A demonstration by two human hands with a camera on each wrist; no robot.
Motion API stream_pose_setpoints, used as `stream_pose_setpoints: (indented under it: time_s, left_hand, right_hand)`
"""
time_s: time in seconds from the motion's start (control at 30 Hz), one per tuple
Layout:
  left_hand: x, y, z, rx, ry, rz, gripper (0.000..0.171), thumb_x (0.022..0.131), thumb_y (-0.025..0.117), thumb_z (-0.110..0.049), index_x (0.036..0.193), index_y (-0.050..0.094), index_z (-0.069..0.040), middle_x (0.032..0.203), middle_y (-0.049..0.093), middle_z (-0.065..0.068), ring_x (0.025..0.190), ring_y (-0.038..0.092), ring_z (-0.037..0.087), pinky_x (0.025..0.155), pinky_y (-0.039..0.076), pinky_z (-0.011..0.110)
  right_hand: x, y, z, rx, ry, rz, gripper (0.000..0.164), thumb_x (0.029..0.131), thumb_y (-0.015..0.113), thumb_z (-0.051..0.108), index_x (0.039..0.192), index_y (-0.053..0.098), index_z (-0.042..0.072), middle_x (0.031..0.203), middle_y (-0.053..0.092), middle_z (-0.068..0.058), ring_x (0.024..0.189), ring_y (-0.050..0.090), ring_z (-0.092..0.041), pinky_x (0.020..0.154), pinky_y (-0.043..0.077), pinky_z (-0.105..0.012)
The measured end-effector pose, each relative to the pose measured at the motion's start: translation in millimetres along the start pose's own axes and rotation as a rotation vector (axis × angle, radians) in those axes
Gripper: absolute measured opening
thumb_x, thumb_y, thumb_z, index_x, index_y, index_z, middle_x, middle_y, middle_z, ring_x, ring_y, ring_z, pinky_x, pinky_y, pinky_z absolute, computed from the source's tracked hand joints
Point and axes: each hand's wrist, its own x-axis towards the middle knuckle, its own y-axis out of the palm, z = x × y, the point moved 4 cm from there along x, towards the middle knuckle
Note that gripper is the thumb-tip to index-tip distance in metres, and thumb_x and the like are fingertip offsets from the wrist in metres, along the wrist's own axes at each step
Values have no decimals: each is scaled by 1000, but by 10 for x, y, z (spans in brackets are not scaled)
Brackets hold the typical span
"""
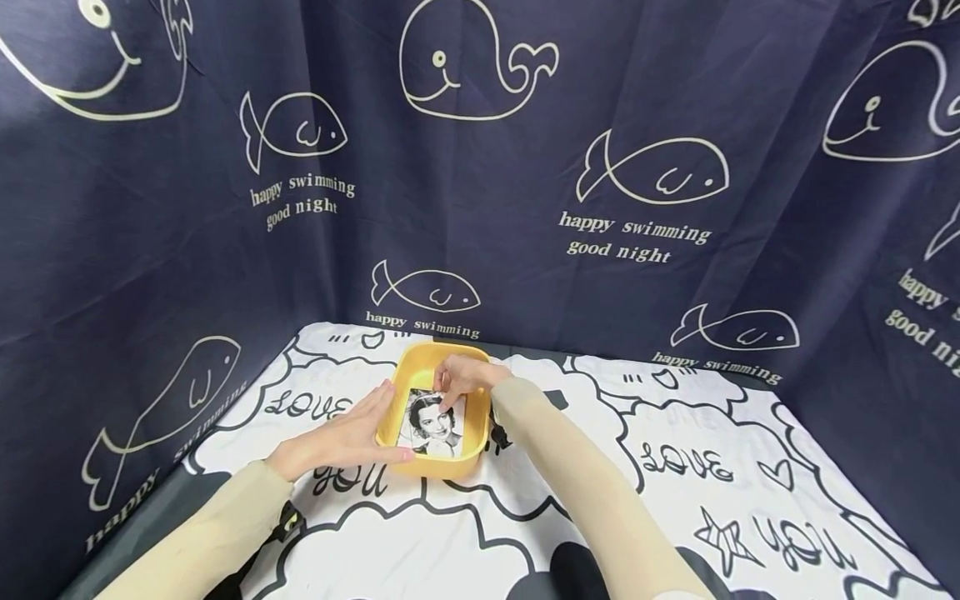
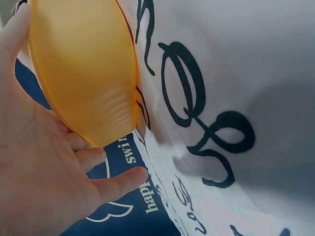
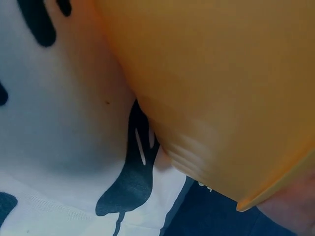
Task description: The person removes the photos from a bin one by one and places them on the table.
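A yellow plastic box (image 1: 431, 468) with rounded corners sits on the cloth, and inside it lies a black-and-white portrait photo (image 1: 438, 442). My left hand (image 1: 341, 437) rests against the box's near left corner, fingers along the left side and thumb along the near rim. In the left wrist view its fairly straight fingers (image 2: 120, 184) reach past the box's outer wall. My right hand (image 1: 465, 375) dips in over the far right rim, with bent fingers and the thumb at the photo's upper edge. The box wall (image 3: 211, 88) hides most of that hand in the right wrist view.
A white cloth (image 1: 360, 550) with black lettering and cloud outlines covers the table. Behind and at both sides hangs a dark blue curtain (image 1: 510, 192) printed with fish and whales. The box stands near the back, close to the curtain.
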Motion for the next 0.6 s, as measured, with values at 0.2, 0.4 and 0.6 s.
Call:
stream_pose_setpoints:
  time_s: [0.2, 0.4, 0.6]
  left_hand:
    - [-9, -9, -4, -4, 17, -1, 118, 79, 60, -70, 153, 4, 3, 162, -3, 21, 151, 4, 37, 121, 14, 55]
    - [3, -11, -7, -16, 13, -2, 119, 78, 61, -71, 154, 3, 1, 162, -6, 17, 151, 2, 34, 122, 13, 52]
    - [-14, -32, -28, -15, 24, 0, 119, 79, 61, -70, 153, 3, 3, 162, -5, 20, 151, 2, 36, 121, 12, 54]
  right_hand:
    - [24, -34, 18, 58, -73, -11, 29, 75, 80, 3, 99, 64, 2, 80, 58, 0, 66, 51, -7, 61, 45, -17]
    - [-19, -89, 7, 297, -47, -40, 21, 84, 65, -5, 104, 65, 1, 86, 59, -2, 69, 49, -10, 62, 44, -23]
    - [-93, -177, 25, 420, -48, -94, 25, 87, 56, -9, 109, 65, -4, 90, 62, -2, 79, 54, -10, 69, 47, -18]
